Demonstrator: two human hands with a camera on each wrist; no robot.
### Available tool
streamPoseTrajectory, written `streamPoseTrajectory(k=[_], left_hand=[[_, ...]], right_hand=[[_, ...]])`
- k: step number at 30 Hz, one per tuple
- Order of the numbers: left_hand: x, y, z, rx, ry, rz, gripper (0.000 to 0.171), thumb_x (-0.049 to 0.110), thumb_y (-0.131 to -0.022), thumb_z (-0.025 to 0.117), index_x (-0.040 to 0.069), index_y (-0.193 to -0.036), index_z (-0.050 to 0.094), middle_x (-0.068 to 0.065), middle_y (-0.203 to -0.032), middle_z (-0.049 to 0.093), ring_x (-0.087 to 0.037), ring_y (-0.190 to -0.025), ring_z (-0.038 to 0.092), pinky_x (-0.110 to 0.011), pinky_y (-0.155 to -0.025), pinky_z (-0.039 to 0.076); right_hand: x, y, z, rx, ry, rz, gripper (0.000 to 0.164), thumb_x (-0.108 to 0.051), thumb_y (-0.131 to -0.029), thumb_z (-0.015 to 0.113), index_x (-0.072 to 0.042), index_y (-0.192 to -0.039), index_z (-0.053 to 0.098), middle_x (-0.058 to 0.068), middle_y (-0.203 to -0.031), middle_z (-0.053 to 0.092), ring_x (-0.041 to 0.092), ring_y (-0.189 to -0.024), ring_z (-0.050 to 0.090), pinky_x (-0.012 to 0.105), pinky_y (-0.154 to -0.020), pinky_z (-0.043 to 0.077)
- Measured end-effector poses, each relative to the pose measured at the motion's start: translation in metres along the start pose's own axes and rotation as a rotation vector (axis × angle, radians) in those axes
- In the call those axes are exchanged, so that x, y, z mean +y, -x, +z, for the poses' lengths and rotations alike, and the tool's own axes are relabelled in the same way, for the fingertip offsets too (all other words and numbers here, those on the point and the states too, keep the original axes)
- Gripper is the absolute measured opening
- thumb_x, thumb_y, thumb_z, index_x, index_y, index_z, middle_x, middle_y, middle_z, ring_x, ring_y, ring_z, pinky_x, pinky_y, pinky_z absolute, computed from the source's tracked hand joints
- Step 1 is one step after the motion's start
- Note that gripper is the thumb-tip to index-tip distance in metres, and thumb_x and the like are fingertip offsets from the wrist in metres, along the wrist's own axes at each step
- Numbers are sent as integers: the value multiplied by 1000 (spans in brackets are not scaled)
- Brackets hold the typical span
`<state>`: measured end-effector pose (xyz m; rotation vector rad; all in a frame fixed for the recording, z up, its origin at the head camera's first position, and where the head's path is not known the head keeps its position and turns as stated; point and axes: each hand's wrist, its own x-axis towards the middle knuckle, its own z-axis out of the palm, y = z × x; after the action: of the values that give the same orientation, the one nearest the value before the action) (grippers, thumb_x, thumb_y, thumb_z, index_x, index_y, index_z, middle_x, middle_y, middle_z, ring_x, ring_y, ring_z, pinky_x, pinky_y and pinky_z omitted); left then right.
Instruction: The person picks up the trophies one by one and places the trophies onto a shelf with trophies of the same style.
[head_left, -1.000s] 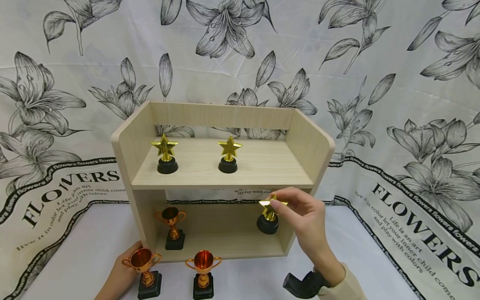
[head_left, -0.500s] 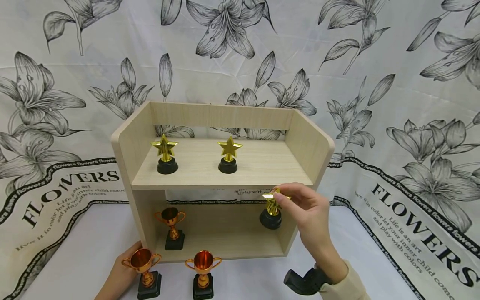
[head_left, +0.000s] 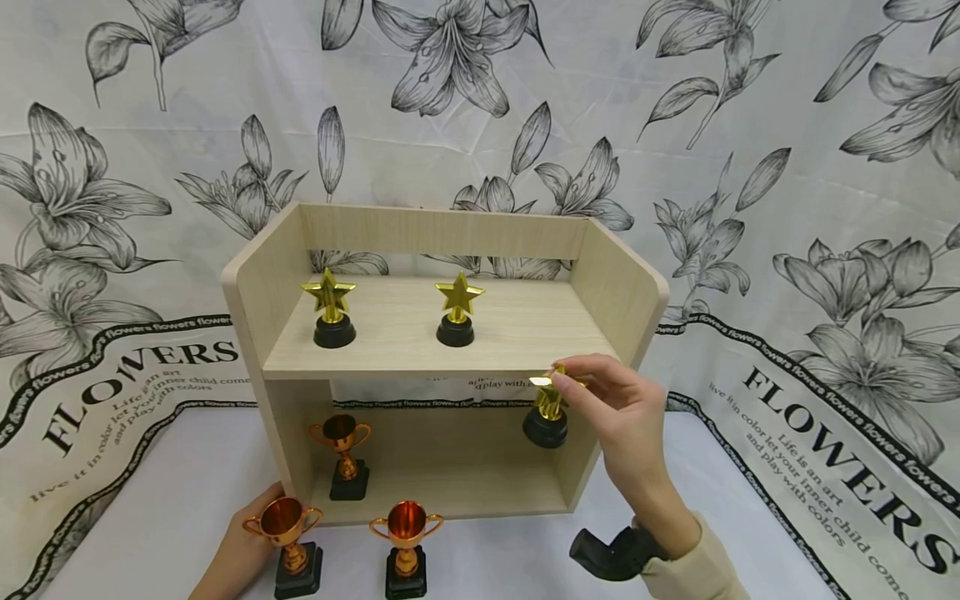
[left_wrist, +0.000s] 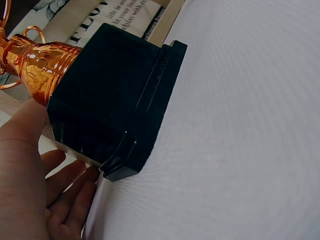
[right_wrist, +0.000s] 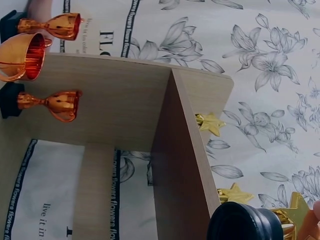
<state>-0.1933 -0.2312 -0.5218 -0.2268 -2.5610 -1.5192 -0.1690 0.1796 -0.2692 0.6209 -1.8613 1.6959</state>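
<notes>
My right hand [head_left: 626, 417] pinches a gold star trophy [head_left: 547, 417] by its star, between thumb and fingers. Its round black base hangs in front of the right end of the lower compartment, tilted and off the board. In the right wrist view, this black base [right_wrist: 245, 222] is at the bottom edge, with fingertips at the star. My left hand [head_left: 251, 529] grips the front left edge of the wooden shelf [head_left: 450, 373], thumb and fingers on either side of the board. A copper cup trophy [left_wrist: 42, 67] stands before that hand and hides part of it; its black base fills the left wrist view.
Two gold star trophies, left [head_left: 330, 308] and middle [head_left: 457, 308], stand on the upper board. One copper cup trophy [head_left: 347, 457] is inside the lower compartment at left; another copper cup trophy [head_left: 407, 546] stands on the white cloth [head_left: 495, 562] in front. A flowered curtain hangs behind.
My right hand has raised the gold star trophy, moving slightly to the right, from low in the lower compartment toward the upper board's front edge. My left hand has stayed in place.
</notes>
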Motion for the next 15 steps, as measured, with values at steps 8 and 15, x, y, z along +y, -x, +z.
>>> streamPoseTrajectory(k=[8, 15], left_hand=[[5, 1, 0, 15, -9, 32, 55, 0, -85, 61, 3, -137, 45, -15, -128, 56, 5, -108, 49, -20, -83, 43], [3, 1, 0, 13, 14, 18, 56, 1, -85, 61, 1, -138, 43, -19, -130, 53, 9, -108, 45, -18, -83, 42]], right_hand=[[-2, -3, -2, 4, 9, 1, 14, 3, -80, 69, 8, -94, 67, 9, -91, 68, 19, -80, 62, 25, -69, 52], [-3, -7, -2, 22, 20, -13, 14, 4, -80, 70, 8, -92, 67, 8, -89, 69, 18, -82, 63, 26, -74, 51]])
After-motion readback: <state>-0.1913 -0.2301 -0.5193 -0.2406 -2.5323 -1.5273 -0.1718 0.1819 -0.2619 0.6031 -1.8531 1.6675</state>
